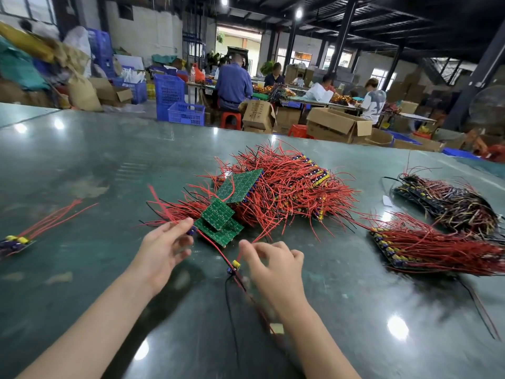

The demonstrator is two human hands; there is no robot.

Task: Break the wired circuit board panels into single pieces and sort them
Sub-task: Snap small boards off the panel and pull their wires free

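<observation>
No readable writing; print on the cardboard box (258, 114) is blurring out. Blue crates (186, 113) are showing no contents. Left hand (164, 248) is pinching a small wired piece (192, 231) beside the green panels (218, 222). Right hand (269, 265) is pinching a single board (234, 266) by its red wire, above the green table (82, 160). Wired pile (287, 184) is lying just behind.

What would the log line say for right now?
left hand: pinching red wires | right hand: pinching small wired piece | big wire pile: waiting | table
</observation>
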